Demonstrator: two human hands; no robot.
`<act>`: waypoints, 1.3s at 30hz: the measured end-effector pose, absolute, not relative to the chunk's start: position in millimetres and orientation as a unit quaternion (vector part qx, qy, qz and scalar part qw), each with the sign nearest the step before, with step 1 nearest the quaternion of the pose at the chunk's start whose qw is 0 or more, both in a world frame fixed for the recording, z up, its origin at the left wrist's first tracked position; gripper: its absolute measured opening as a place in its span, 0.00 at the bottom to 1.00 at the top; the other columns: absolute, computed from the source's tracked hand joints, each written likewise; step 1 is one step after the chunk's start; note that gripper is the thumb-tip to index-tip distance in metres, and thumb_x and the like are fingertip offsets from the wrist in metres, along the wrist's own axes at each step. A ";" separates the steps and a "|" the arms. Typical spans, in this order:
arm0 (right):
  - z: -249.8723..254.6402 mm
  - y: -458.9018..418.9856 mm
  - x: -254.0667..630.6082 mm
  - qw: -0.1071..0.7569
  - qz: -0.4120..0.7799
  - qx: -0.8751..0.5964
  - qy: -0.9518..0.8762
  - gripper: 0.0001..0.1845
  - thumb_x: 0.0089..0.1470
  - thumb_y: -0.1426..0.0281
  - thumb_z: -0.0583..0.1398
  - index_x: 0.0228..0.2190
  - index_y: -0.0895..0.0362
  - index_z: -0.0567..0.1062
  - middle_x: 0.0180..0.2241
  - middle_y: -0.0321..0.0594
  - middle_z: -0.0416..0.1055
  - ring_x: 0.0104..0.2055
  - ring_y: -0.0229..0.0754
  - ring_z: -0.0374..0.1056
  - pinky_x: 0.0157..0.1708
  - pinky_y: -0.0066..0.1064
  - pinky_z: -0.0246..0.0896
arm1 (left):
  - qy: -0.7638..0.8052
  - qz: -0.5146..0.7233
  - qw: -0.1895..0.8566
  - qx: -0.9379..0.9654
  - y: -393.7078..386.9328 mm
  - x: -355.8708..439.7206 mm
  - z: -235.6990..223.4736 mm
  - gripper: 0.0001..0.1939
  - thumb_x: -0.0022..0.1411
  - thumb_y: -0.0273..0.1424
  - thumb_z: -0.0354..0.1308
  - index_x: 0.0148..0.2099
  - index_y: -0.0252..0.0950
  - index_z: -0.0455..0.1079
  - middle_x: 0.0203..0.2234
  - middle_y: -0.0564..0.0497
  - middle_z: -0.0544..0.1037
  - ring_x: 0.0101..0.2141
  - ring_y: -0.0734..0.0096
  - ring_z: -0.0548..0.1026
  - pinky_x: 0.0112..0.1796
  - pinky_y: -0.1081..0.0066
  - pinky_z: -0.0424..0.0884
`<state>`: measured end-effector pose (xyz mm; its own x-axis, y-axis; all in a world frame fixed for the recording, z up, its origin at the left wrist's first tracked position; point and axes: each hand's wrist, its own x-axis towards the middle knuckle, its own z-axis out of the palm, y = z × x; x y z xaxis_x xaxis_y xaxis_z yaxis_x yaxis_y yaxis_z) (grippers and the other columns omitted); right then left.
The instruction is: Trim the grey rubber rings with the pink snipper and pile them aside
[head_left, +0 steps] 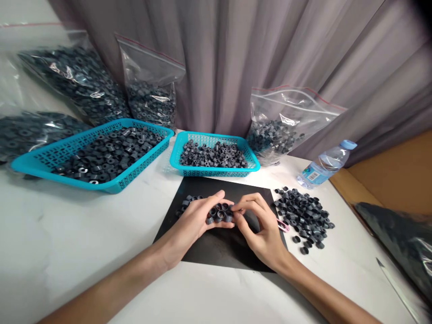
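My left hand [194,218] is cupped over the black mat [229,252], its fingers curled round several small dark grey plastic caps [220,215] with their hollow sides up. From the right, my right hand [259,225] reaches in with thumb and forefinger closed at the edge of that cluster. A cap appears to be pinched at its fingertips, partly hidden by them. More grey caps [184,204] lie on the mat behind my left hand. A pink-handled object [283,226] shows partly beyond my right hand.
A loose pile of caps [303,216] lies right of the mat, near a water bottle [326,164]. Behind stand two blue baskets, a smaller one [216,172] and a larger one [116,185], both holding grey parts. Filled zip bags [151,96] lean against the curtain [216,67].
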<state>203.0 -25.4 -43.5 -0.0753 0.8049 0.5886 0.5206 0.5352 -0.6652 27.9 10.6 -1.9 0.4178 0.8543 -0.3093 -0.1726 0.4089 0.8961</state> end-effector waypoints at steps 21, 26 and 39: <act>-51.9 -26.3 202.3 0.550 0.163 -0.464 -0.675 0.11 0.62 0.74 0.58 0.46 0.53 0.72 0.41 0.42 0.69 0.42 0.43 0.67 0.42 0.38 0.67 | 0.403 0.295 0.629 0.595 13.9 26.0 -3.6 0.11 0.62 0.35 0.62 0.45 0.35 0.76 0.38 0.49 0.81 0.36 0.67 0.78 0.42 0.68 0.71; -46.3 -29.4 202.3 0.550 0.149 -0.447 -0.690 0.12 0.62 0.76 0.58 0.46 0.53 0.74 0.40 0.41 0.69 0.41 0.42 0.68 0.39 0.36 0.66 | 0.368 0.300 0.619 0.626 12.5 24.2 -7.3 0.11 0.60 0.33 0.64 0.45 0.38 0.76 0.37 0.53 0.80 0.35 0.69 0.77 0.44 0.68 0.70; -46.2 -31.1 202.8 0.550 0.090 -0.439 -0.704 0.12 0.59 0.79 0.60 0.43 0.54 0.76 0.36 0.41 0.67 0.38 0.42 0.67 0.37 0.35 0.65 | 0.365 0.284 0.645 0.608 7.5 25.0 0.7 0.16 0.62 0.31 0.62 0.52 0.40 0.76 0.47 0.50 0.80 0.52 0.59 0.74 0.53 0.65 0.66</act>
<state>202.8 -31.1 -46.2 -0.0089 0.7185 0.6955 0.5198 0.5975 -0.6106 25.0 7.5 0.7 0.5719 0.8108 -0.1251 0.0764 0.0991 0.9921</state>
